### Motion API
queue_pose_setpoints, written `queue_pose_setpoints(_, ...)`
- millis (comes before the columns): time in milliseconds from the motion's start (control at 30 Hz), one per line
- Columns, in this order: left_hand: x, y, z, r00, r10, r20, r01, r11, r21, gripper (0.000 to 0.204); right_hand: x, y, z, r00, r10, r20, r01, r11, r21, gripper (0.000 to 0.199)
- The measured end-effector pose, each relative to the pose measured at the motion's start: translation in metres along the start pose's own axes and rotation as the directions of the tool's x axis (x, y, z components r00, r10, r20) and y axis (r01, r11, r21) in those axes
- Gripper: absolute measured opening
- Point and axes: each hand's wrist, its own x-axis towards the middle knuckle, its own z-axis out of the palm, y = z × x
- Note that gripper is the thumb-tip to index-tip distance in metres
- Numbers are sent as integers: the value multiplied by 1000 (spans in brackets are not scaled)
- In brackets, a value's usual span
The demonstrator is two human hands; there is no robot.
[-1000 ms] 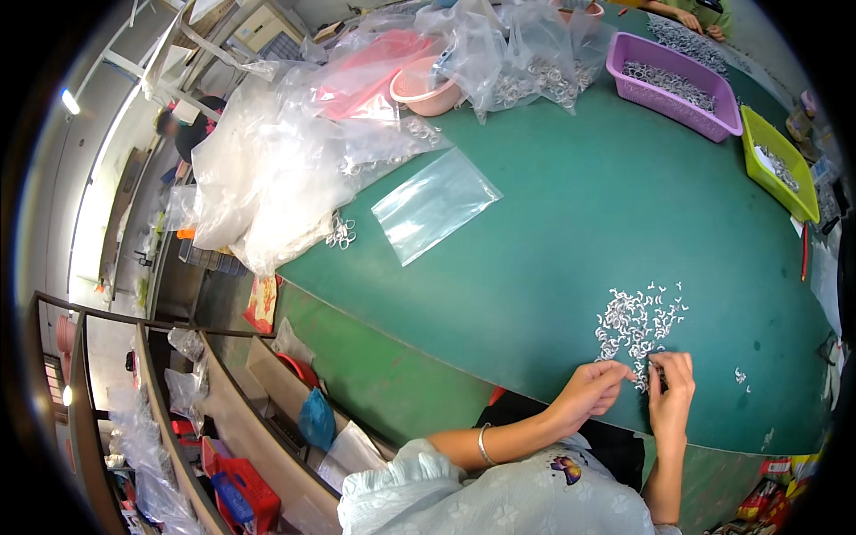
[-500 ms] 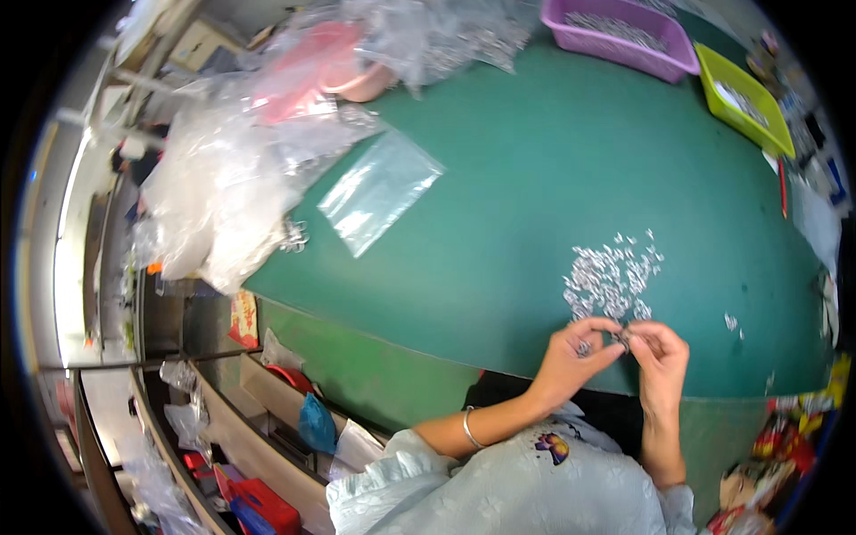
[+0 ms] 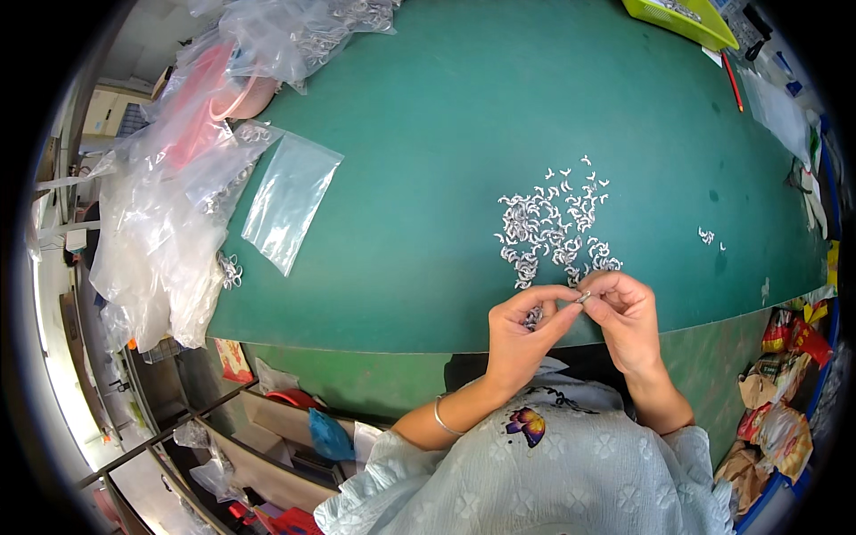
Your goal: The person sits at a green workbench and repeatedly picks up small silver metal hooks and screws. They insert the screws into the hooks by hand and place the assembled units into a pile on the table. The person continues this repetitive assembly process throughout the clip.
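Many small curved silver metal pieces (image 3: 535, 223) lie in a loose pile on the green table, just beyond my hands. My left hand (image 3: 515, 343) is closed, with several of these pieces (image 3: 533, 318) tucked against its palm and bent fingers. Its thumb and forefinger meet the fingertips of my right hand (image 3: 635, 328) at one small metal piece (image 3: 584, 297). My right hand is closed in a pinch on that piece. The fingertips partly cover it, so its exact shape is hard to make out. Both hands are at the table's near edge.
A clear plastic bag (image 3: 292, 201) lies flat on the green table (image 3: 401, 178). Heaped plastic bags (image 3: 160, 223) and a pink basin (image 3: 245, 96) crowd the left side. A yellow-green basket (image 3: 687, 22) and red pencil (image 3: 732, 82) are far right. Several stray pieces (image 3: 706, 235) lie right.
The view has shifted, so table things appear farther left and the purple basket is out of sight. My hands remain together, now with a single piece showing between the fingertips.
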Motion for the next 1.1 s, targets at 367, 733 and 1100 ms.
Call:
queue_pose_setpoints(367,11,-2,-16,817,-320,480,574,521,-631,14,39,-14,-18,908,-410,84,248,364,-898,28)
queue_pose_setpoints(733,10,-3,-20,859,-357,367,511,562,-651,13,45,6,-10,805,-380,456,541,151,-828,15)
queue_pose_setpoints(1100,8,-12,-19,937,-306,169,346,744,-572,22,28,-4,-15,981,-193,-16,150,806,-572,18)
